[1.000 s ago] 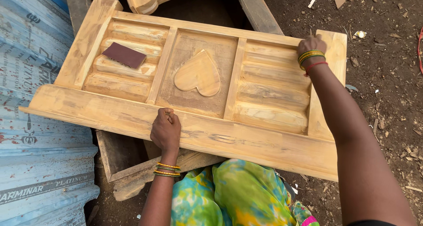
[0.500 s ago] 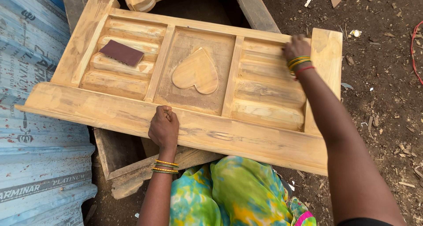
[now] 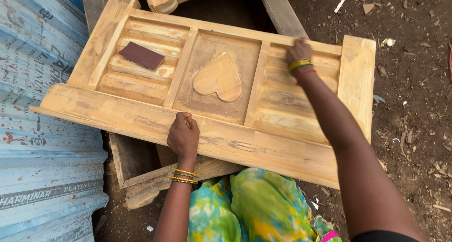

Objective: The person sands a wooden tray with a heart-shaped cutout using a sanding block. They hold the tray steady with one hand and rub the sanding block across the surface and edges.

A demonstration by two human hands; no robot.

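A carved wooden panel (image 3: 212,89) is seen from above, laid at a slant across a rough wooden frame (image 3: 136,176) that shows beneath its near edge. A raised heart (image 3: 219,77) is carved in the panel's middle field, and ribbed fields are cut to either side of it. The left hand (image 3: 183,136) is placed on the panel's broad near rail, just below the heart, with the fingers curled into a loose fist; something small may be pinched under them, but it cannot be told from this view. The right hand (image 3: 299,51) is pressed onto the top of the ribbed field to the right of the heart, close to the panel's far rail, fingers bent downward against the wood; whether anything is held beneath them is hidden. Bangles (image 3: 300,65) are worn at that wrist, and more bangles (image 3: 183,176) at the left wrist. A dark red-brown sheet of sandpaper (image 3: 141,56) is left lying loose on the ribbed field to the left of the heart, well apart from both hands. A corrugated blue metal sheet (image 3: 42,143) is laid along the panel's left end. Bare earth (image 3: 414,105) strewn with wood chips is spread beyond the panel's right end. Bright green and yellow cloth (image 3: 254,209) is seen below the panel's near edge, between the two arms.
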